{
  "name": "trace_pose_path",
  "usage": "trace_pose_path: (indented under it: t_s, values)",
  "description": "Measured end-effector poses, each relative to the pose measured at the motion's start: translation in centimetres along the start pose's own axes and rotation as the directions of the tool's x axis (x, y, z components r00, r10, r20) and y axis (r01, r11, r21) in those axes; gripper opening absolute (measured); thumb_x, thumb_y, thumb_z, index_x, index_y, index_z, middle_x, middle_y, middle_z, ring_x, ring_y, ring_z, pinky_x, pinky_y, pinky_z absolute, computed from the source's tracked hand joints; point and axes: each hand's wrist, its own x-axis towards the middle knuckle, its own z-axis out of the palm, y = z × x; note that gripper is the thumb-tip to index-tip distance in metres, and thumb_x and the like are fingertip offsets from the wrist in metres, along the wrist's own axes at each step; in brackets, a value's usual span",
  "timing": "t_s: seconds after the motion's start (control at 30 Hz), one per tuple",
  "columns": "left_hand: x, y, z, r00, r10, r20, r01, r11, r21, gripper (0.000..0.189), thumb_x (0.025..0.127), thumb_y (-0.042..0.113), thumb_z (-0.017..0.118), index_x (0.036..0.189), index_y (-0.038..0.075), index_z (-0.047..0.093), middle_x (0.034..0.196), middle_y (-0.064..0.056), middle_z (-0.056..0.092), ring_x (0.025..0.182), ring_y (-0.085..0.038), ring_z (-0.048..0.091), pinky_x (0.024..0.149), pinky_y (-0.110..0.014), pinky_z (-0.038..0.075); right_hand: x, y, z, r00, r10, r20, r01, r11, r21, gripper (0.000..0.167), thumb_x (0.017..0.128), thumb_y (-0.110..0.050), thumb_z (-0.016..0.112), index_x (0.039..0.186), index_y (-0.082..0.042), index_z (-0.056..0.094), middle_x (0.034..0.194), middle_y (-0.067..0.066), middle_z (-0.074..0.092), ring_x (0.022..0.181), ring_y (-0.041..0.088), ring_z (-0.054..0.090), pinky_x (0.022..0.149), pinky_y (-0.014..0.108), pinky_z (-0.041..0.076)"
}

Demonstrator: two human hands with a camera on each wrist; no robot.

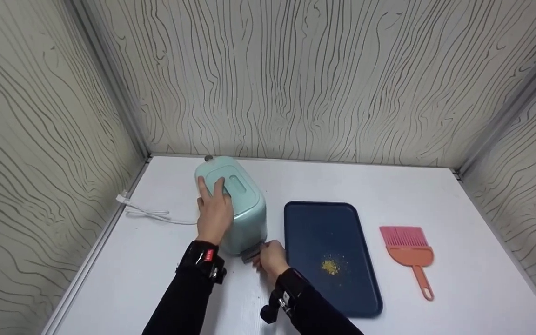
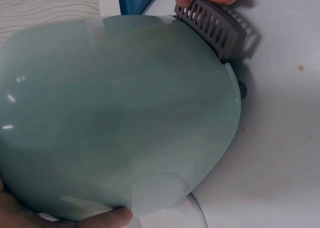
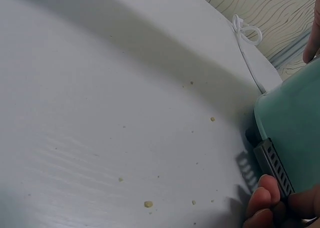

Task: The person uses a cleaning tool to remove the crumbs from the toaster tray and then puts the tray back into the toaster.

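A mint-green toaster (image 1: 249, 228) with a lid on top stands left of centre on the white table. My left hand (image 1: 216, 216) rests on its lid, fingers spread and mostly straight. Low at the toaster's near end, my right hand (image 1: 273, 258) pinches a dark grey slotted crumb tray (image 1: 250, 253) between thumb and fingers. In the left wrist view the slotted crumb tray (image 2: 212, 27) sits at the toaster's bottom edge, tilted against it. The right wrist view shows the fingertips (image 3: 267, 188) on its slotted front; its inner part is hidden.
A dark blue baking tray (image 1: 324, 232) with yellow crumbs (image 1: 330, 266) lies right of the toaster. Farther right is an orange dustpan brush (image 1: 410, 253) with pink bristles. A white cord (image 1: 156, 215) runs left from the toaster. Small crumbs (image 3: 148, 204) dot the table.
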Motion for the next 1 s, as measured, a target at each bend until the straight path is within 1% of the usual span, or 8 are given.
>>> trace_pose_path:
  t_s: [0.17,0.33,0.57,0.77,0.93,1.0]
  values:
    - [-0.04,0.13,0.15,1.000,0.014,-0.006,-0.014,1.000,0.012,0.050,0.107,0.022,0.034,0.157,0.020,0.038,0.169,-0.020,-0.003,0.133,-0.057,0.040,0.073,-0.067,0.054,0.30,-0.04,-0.17,1.000,-0.007,0.019,0.008,1.000,-0.020,0.025,0.107,-0.001,0.036,0.107,0.013,0.057,0.065,0.009,0.063,0.048,0.011,0.051,0.049,0.024,0.044]
    - [-0.02,0.13,0.00,1.000,0.018,-0.003,-0.018,1.000,0.017,0.051,0.106,0.021,0.033,0.157,0.020,0.037,0.169,-0.021,-0.003,0.133,-0.056,0.040,0.072,-0.065,0.054,0.58,0.02,-0.21,0.999,-0.004,0.036,0.005,1.000,-0.016,0.027,0.108,-0.003,0.036,0.105,0.013,0.058,0.064,0.010,0.063,0.046,0.011,0.051,0.048,0.024,0.042]
    - [-0.05,0.05,-0.07,1.000,0.004,0.011,-0.004,1.000,0.019,0.051,0.107,0.023,0.033,0.158,0.021,0.036,0.169,-0.020,-0.004,0.135,-0.058,0.038,0.073,-0.066,0.054,0.64,0.12,-0.16,1.000,-0.003,0.024,0.003,1.000,-0.007,0.027,0.108,-0.003,0.036,0.104,0.012,0.058,0.065,0.011,0.064,0.047,0.012,0.052,0.049,0.025,0.045]
    - [-0.11,-0.07,-0.09,1.000,0.002,0.006,-0.002,1.000,0.016,0.049,0.107,0.022,0.034,0.157,0.021,0.037,0.169,-0.020,-0.004,0.130,-0.055,0.042,0.071,-0.064,0.054,0.72,0.25,-0.12,1.000,-0.009,0.029,0.008,1.000,0.025,0.027,0.105,0.000,0.038,0.097,0.013,0.060,0.061,0.008,0.062,0.045,0.011,0.051,0.049,0.024,0.046]
    - [-0.03,0.00,0.00,1.000,0.008,-0.001,-0.008,1.000,0.022,0.050,0.107,0.023,0.034,0.157,0.020,0.038,0.169,-0.020,-0.003,0.129,-0.055,0.043,0.071,-0.064,0.055,0.81,0.23,-0.11,1.000,-0.006,0.021,0.004,0.998,0.070,0.025,0.106,0.000,0.037,0.099,0.014,0.057,0.060,0.006,0.060,0.045,0.011,0.051,0.049,0.024,0.047]
    - [-0.01,0.07,0.10,1.000,0.008,0.000,-0.008,1.000,0.026,0.050,0.107,0.023,0.033,0.157,0.021,0.038,0.169,-0.020,-0.003,0.130,-0.055,0.043,0.070,-0.064,0.055,0.86,0.19,-0.13,1.000,-0.004,0.015,0.003,0.997,0.072,0.025,0.107,-0.001,0.037,0.101,0.014,0.056,0.061,0.007,0.061,0.045,0.011,0.051,0.049,0.024,0.046]
